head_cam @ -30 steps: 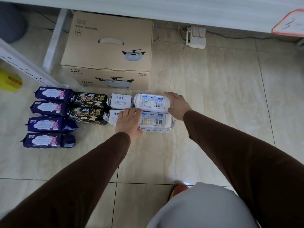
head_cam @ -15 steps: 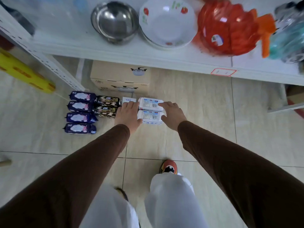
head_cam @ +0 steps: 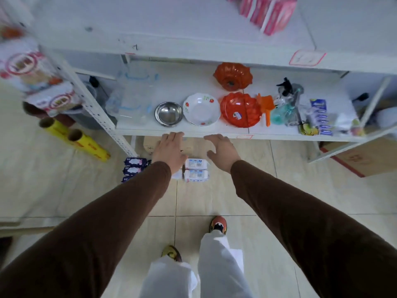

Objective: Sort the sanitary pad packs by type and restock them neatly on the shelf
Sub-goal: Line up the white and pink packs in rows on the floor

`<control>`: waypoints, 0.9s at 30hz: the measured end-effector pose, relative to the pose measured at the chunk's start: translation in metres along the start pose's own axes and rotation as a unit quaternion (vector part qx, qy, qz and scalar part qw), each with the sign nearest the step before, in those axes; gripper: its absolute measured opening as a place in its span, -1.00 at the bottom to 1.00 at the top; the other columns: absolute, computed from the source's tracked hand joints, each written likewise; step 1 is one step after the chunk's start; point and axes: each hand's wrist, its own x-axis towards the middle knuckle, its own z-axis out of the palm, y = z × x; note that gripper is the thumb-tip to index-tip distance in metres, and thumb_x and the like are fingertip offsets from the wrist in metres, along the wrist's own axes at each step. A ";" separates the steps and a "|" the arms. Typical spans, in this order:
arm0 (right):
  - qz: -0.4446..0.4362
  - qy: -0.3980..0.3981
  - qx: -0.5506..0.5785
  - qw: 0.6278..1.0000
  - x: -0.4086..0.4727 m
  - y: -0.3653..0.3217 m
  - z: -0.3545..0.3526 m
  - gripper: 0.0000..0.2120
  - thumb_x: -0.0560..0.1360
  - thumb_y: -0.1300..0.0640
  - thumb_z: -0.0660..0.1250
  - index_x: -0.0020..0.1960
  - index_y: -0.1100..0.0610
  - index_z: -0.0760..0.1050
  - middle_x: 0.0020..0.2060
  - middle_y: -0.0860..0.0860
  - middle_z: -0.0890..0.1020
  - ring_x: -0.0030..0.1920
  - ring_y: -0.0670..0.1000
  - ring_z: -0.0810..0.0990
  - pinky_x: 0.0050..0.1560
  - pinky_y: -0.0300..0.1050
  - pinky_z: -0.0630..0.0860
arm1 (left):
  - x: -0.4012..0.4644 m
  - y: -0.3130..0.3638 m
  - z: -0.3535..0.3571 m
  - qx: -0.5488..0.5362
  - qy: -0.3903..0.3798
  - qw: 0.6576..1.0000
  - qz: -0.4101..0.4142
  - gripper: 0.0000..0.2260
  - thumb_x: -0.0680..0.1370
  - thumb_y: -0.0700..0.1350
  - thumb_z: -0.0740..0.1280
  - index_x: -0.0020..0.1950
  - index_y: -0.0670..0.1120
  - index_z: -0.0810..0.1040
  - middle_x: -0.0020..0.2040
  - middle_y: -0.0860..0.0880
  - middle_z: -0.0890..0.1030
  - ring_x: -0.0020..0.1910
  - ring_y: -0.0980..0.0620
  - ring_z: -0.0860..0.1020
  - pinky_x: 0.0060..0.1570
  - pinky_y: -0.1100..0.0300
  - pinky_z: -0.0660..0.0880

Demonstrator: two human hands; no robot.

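A: Brown sleeves reach out above two shoes (head_cam: 218, 225) on the tiled floor (head_cam: 214, 198). Why are the hands raised?

B: Likely heading for the shelf (head_cam: 193, 133). The left hand (head_cam: 169, 150) and right hand (head_cam: 222, 150) are spread, fingers relaxed, gripping nothing.

A: And the packs?

B: On the floor below the hands, apart from them, grouped by type: white packs (head_cam: 196, 169) between the wrists, purple packs (head_cam: 135, 166) left.

A: Beyond?

B: A steel bowl (head_cam: 168, 114) and orange baskets (head_cam: 240, 112) crowd the shelf.

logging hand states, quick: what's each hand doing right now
Left hand: open, fingers relaxed, holding nothing.
Right hand: open, fingers loosely spread, holding nothing.
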 end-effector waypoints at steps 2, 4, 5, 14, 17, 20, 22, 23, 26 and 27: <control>-0.015 0.026 0.008 1.000 -0.015 -0.024 -0.033 -0.48 0.51 0.17 0.32 0.46 0.02 0.37 0.38 0.07 0.45 0.34 0.14 0.40 0.34 0.09 0.38 | -0.007 0.011 -0.043 -0.006 0.019 1.000 0.013 -0.40 0.52 0.03 0.36 0.51 -0.03 0.23 0.39 -0.05 0.39 0.37 -0.09 0.33 0.30 -0.02 0.35; -0.032 0.055 0.011 0.998 -0.026 -0.043 -0.062 -0.49 0.51 0.17 0.32 0.45 0.02 0.38 0.38 0.08 0.47 0.33 0.16 0.41 0.33 0.11 0.39 | -0.010 0.021 -0.081 0.000 0.042 0.999 0.027 -0.39 0.51 0.03 0.37 0.51 -0.04 0.25 0.39 -0.06 0.40 0.38 -0.09 0.33 0.31 -0.01 0.35; -0.040 0.069 0.012 0.997 -0.030 -0.052 -0.075 -0.49 0.51 0.17 0.32 0.45 0.03 0.38 0.38 0.08 0.47 0.34 0.17 0.41 0.34 0.11 0.39 | -0.010 0.026 -0.097 0.003 0.055 0.998 0.037 -0.40 0.51 0.04 0.38 0.50 -0.05 0.26 0.39 -0.07 0.41 0.38 -0.10 0.33 0.31 -0.01 0.34; -0.080 0.177 0.025 0.981 -0.038 -0.089 -0.176 -0.47 0.53 0.17 0.31 0.48 0.06 0.33 0.40 0.10 0.44 0.39 0.14 0.38 0.41 0.09 0.36 | 0.013 0.060 -0.189 -0.019 0.141 0.986 0.092 -0.41 0.51 0.04 0.39 0.48 -0.06 0.31 0.36 -0.08 0.42 0.33 -0.13 0.34 0.29 -0.03 0.36; -0.089 0.192 0.028 0.977 -0.029 -0.089 -0.199 -0.46 0.52 0.18 0.31 0.49 0.08 0.33 0.38 0.10 0.44 0.37 0.14 0.38 0.38 0.07 0.37 | 0.030 0.071 -0.204 -0.028 0.150 0.984 0.096 -0.42 0.51 0.04 0.39 0.47 -0.06 0.31 0.34 -0.07 0.42 0.33 -0.12 0.34 0.31 -0.03 0.35; -0.108 0.218 0.030 0.970 -0.011 -0.082 -0.225 -0.48 0.53 0.19 0.31 0.48 0.10 0.35 0.37 0.10 0.45 0.36 0.14 0.38 0.38 0.06 0.37 | 0.052 0.082 -0.216 -0.041 0.157 0.982 0.096 -0.42 0.51 0.02 0.40 0.47 -0.06 0.32 0.35 -0.07 0.42 0.33 -0.12 0.34 0.31 -0.02 0.35; -0.124 0.235 0.018 0.964 0.005 -0.071 -0.244 -0.49 0.53 0.18 0.33 0.47 0.11 0.36 0.38 0.11 0.45 0.39 0.16 0.36 0.41 0.04 0.33 | 0.072 0.092 -0.223 -0.048 0.162 0.980 0.101 -0.43 0.51 0.01 0.41 0.47 -0.07 0.32 0.36 -0.07 0.42 0.33 -0.12 0.34 0.31 -0.01 0.35; -0.127 0.241 0.009 0.962 0.013 -0.064 -0.254 -0.49 0.53 0.17 0.33 0.47 0.11 0.36 0.38 0.11 0.45 0.39 0.17 0.35 0.42 0.03 0.31 | 0.082 0.099 -0.226 -0.051 0.161 0.980 0.103 -0.43 0.51 0.01 0.40 0.47 -0.07 0.32 0.36 -0.08 0.41 0.34 -0.12 0.34 0.31 0.00 0.35; -0.124 0.257 -0.007 0.958 0.036 -0.038 -0.288 -0.52 0.54 0.15 0.33 0.45 0.10 0.39 0.37 0.12 0.46 0.36 0.18 0.35 0.37 0.04 0.33 | 0.115 0.122 -0.234 -0.063 0.149 0.981 0.105 -0.43 0.54 0.00 0.39 0.49 -0.08 0.30 0.40 -0.09 0.39 0.36 -0.12 0.34 0.33 0.00 0.35; -0.129 0.262 -0.014 0.956 0.044 -0.028 -0.298 -0.53 0.53 0.16 0.34 0.43 0.10 0.40 0.36 0.13 0.46 0.36 0.18 0.35 0.36 0.02 0.31 | 0.126 0.131 -0.235 -0.069 0.143 0.982 0.102 -0.43 0.54 0.00 0.39 0.50 -0.08 0.29 0.41 -0.09 0.37 0.37 -0.11 0.33 0.35 -0.01 0.34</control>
